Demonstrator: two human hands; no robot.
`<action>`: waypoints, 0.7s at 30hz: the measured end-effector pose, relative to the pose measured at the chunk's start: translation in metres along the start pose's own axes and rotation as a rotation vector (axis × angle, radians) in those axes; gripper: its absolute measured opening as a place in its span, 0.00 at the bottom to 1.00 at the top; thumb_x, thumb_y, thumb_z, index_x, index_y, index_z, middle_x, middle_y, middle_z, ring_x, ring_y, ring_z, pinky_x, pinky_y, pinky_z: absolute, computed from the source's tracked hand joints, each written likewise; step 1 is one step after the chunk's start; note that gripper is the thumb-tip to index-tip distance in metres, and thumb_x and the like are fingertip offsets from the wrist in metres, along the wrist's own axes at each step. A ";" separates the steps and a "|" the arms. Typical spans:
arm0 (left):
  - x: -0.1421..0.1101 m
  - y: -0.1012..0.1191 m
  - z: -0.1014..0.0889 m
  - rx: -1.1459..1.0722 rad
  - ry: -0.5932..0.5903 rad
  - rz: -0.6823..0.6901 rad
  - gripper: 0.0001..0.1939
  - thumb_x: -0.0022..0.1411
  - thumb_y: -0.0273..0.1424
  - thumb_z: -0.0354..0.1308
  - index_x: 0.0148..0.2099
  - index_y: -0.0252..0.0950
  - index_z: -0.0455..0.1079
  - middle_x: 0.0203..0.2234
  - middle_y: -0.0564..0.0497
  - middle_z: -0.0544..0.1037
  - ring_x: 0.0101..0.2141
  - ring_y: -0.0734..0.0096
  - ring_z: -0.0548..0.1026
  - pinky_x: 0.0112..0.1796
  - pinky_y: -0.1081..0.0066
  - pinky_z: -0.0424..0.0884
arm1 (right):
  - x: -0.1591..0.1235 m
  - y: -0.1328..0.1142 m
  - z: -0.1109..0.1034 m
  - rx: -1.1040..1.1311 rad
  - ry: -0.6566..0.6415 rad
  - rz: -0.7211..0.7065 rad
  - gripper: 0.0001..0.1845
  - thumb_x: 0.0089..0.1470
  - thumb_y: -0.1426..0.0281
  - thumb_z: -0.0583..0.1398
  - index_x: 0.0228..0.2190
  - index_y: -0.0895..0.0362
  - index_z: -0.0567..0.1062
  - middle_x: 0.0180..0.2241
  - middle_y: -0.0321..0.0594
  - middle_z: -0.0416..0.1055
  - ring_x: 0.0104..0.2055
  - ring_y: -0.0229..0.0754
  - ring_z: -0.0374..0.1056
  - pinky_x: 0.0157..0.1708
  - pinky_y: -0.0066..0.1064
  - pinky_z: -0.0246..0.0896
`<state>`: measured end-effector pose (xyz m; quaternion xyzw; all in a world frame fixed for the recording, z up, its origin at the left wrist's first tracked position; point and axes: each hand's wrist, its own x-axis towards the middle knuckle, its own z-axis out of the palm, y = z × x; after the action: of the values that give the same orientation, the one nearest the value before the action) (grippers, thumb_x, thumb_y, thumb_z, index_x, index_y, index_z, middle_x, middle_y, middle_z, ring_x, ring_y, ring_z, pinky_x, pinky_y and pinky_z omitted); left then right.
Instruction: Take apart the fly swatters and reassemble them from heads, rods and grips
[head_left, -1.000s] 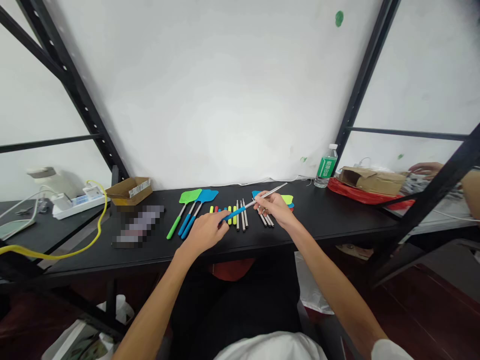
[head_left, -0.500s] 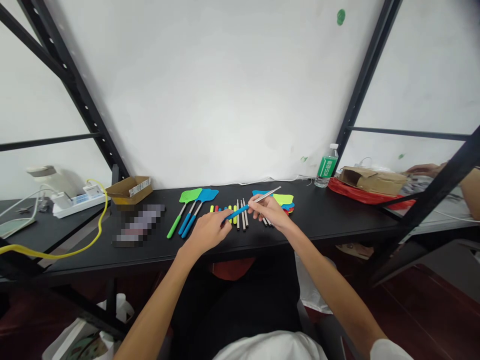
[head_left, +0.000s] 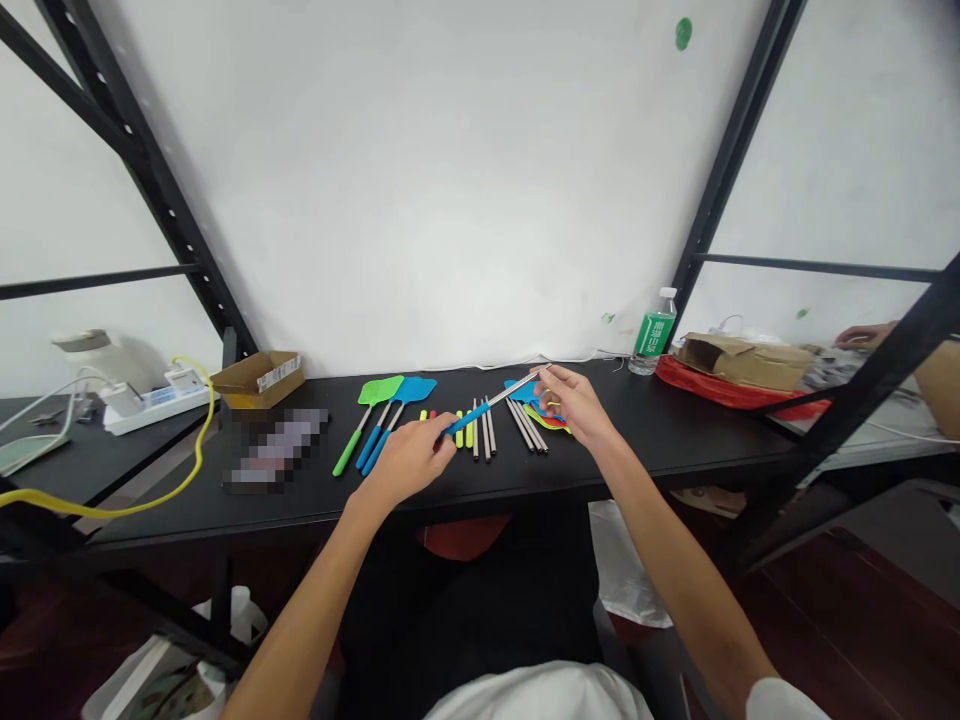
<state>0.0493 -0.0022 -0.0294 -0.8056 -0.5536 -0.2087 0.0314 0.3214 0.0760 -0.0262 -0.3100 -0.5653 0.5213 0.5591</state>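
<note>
Blue-handled rod (head_left: 514, 385) held up over the bench (head_left: 622, 430), slanted, handle end low at left, metal end high at right. Blue handle (head_left: 472, 415) gripped in the left hand (head_left: 409, 455), fingers curled round it. Metal tip pinched by the right hand (head_left: 574, 402), between thumb and fingertips; other fingers loosely bent.

Under the rod, a few loose metal rods (head_left: 486, 435) are laid side by side, with yellow handles (head_left: 464, 430) just left of them. A small red piece (head_left: 433, 414) is seen beyond the left hand, partly covered. A second group of metal rods (head_left: 528, 428) is laid near the right hand, and swatter heads (head_left: 520, 391) in blue, yellow and red are heaped just beyond, partly covered by that hand.

Left of the left hand, a green swatter (head_left: 352, 440) and two blue swatters (head_left: 416, 392) are laid close together, heads away, handles toward the person. Further left, an item blurred out, then an open cardboard box (head_left: 259, 382). At right, a water bottle (head_left: 652, 335) is stood upright near the wall; beyond it, another person's hand (head_left: 862, 335) is partly seen.
</note>
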 end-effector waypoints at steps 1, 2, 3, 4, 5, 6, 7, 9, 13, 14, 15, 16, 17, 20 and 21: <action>0.000 0.001 0.000 -0.002 -0.007 0.003 0.20 0.66 0.31 0.45 0.56 0.43 0.70 0.27 0.52 0.77 0.30 0.63 0.74 0.32 0.70 0.61 | 0.000 0.000 -0.001 -0.008 -0.001 -0.001 0.22 0.47 0.52 0.68 0.36 0.56 0.78 0.27 0.35 0.71 0.22 0.31 0.64 0.19 0.24 0.56; 0.000 0.002 0.000 -0.002 -0.012 0.004 0.19 0.66 0.31 0.46 0.55 0.43 0.70 0.26 0.52 0.76 0.29 0.63 0.74 0.31 0.70 0.61 | 0.000 0.000 -0.002 -0.017 -0.002 -0.003 0.22 0.46 0.52 0.69 0.35 0.56 0.78 0.27 0.35 0.71 0.22 0.32 0.64 0.19 0.24 0.56; 0.000 0.002 -0.001 -0.001 -0.016 0.004 0.19 0.65 0.31 0.46 0.55 0.43 0.71 0.25 0.52 0.76 0.29 0.63 0.73 0.31 0.70 0.60 | 0.000 0.000 -0.002 -0.027 0.000 -0.004 0.22 0.46 0.52 0.69 0.34 0.56 0.78 0.27 0.35 0.71 0.22 0.32 0.64 0.19 0.24 0.56; 0.000 0.002 -0.001 0.000 -0.018 0.005 0.19 0.65 0.31 0.46 0.54 0.43 0.71 0.25 0.52 0.76 0.29 0.64 0.73 0.31 0.70 0.60 | 0.000 0.000 -0.001 -0.038 0.003 -0.007 0.21 0.45 0.52 0.69 0.33 0.57 0.78 0.27 0.36 0.71 0.23 0.32 0.64 0.19 0.24 0.55; 0.000 0.002 -0.001 0.002 -0.017 0.004 0.19 0.65 0.31 0.46 0.54 0.43 0.71 0.26 0.52 0.76 0.30 0.64 0.74 0.31 0.70 0.60 | 0.000 0.000 -0.001 -0.049 0.007 -0.010 0.21 0.45 0.52 0.69 0.32 0.57 0.78 0.27 0.36 0.71 0.23 0.32 0.64 0.19 0.24 0.55; 0.000 0.002 0.000 0.003 -0.016 0.003 0.19 0.65 0.31 0.47 0.54 0.42 0.71 0.27 0.52 0.76 0.30 0.64 0.74 0.32 0.70 0.61 | 0.000 -0.001 0.000 -0.060 0.008 -0.015 0.21 0.45 0.52 0.69 0.30 0.57 0.78 0.27 0.36 0.71 0.23 0.32 0.64 0.19 0.24 0.56; -0.001 0.001 0.000 0.004 -0.014 0.002 0.19 0.65 0.31 0.47 0.55 0.42 0.71 0.27 0.51 0.77 0.31 0.63 0.74 0.32 0.70 0.61 | 0.000 -0.001 0.001 -0.072 0.008 -0.019 0.21 0.45 0.53 0.69 0.29 0.58 0.77 0.27 0.37 0.71 0.23 0.32 0.64 0.19 0.24 0.56; -0.001 0.000 0.000 0.000 -0.013 0.000 0.20 0.65 0.31 0.47 0.55 0.42 0.71 0.28 0.51 0.77 0.31 0.63 0.74 0.33 0.69 0.62 | 0.000 -0.001 0.002 -0.095 0.009 -0.018 0.21 0.45 0.53 0.70 0.29 0.58 0.78 0.27 0.38 0.72 0.23 0.33 0.64 0.19 0.24 0.56; -0.001 0.001 0.000 -0.011 -0.027 0.002 0.19 0.65 0.31 0.47 0.55 0.42 0.71 0.27 0.52 0.77 0.31 0.63 0.74 0.34 0.69 0.62 | 0.000 -0.001 0.005 -0.111 0.010 -0.012 0.21 0.43 0.53 0.70 0.30 0.58 0.78 0.26 0.38 0.72 0.22 0.33 0.63 0.18 0.24 0.56; -0.001 0.001 -0.001 -0.013 -0.030 -0.001 0.19 0.65 0.31 0.47 0.55 0.43 0.71 0.27 0.52 0.77 0.31 0.63 0.74 0.33 0.69 0.62 | -0.001 -0.001 0.006 -0.111 0.009 -0.013 0.21 0.44 0.53 0.70 0.30 0.58 0.78 0.26 0.38 0.72 0.22 0.33 0.63 0.18 0.24 0.56; -0.001 0.002 -0.001 -0.013 -0.031 -0.003 0.18 0.65 0.31 0.47 0.54 0.43 0.71 0.27 0.52 0.77 0.31 0.64 0.74 0.33 0.69 0.62 | -0.001 -0.001 0.006 -0.113 0.008 -0.015 0.21 0.44 0.53 0.70 0.29 0.58 0.77 0.26 0.38 0.72 0.22 0.33 0.63 0.18 0.24 0.55; -0.002 0.002 -0.001 -0.013 -0.029 -0.004 0.18 0.65 0.31 0.47 0.54 0.43 0.71 0.27 0.52 0.77 0.31 0.64 0.74 0.33 0.69 0.61 | -0.001 -0.001 0.006 -0.118 0.005 -0.016 0.20 0.44 0.53 0.70 0.29 0.58 0.77 0.25 0.38 0.72 0.22 0.33 0.63 0.18 0.24 0.55; -0.002 0.002 -0.002 -0.013 -0.024 -0.005 0.18 0.65 0.31 0.47 0.54 0.42 0.71 0.27 0.52 0.77 0.31 0.64 0.74 0.33 0.69 0.61 | -0.002 -0.002 0.007 -0.126 0.001 -0.017 0.20 0.44 0.53 0.69 0.29 0.58 0.77 0.25 0.38 0.72 0.22 0.33 0.63 0.18 0.24 0.55; -0.002 0.002 -0.004 -0.022 -0.019 -0.005 0.18 0.65 0.33 0.48 0.54 0.42 0.71 0.28 0.52 0.77 0.31 0.63 0.74 0.33 0.69 0.61 | -0.003 -0.003 0.007 -0.161 -0.032 -0.011 0.19 0.46 0.53 0.68 0.27 0.57 0.76 0.25 0.38 0.71 0.22 0.33 0.63 0.18 0.24 0.55; -0.002 0.003 -0.004 -0.032 -0.018 -0.005 0.18 0.65 0.33 0.48 0.54 0.42 0.71 0.28 0.52 0.77 0.30 0.63 0.74 0.32 0.69 0.62 | -0.004 -0.003 0.007 -0.181 -0.056 -0.008 0.19 0.46 0.53 0.68 0.27 0.57 0.76 0.25 0.38 0.71 0.22 0.34 0.63 0.18 0.24 0.56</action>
<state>0.0501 -0.0068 -0.0258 -0.8064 -0.5525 -0.2104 0.0131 0.3162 0.0699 -0.0235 -0.3423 -0.6267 0.4744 0.5148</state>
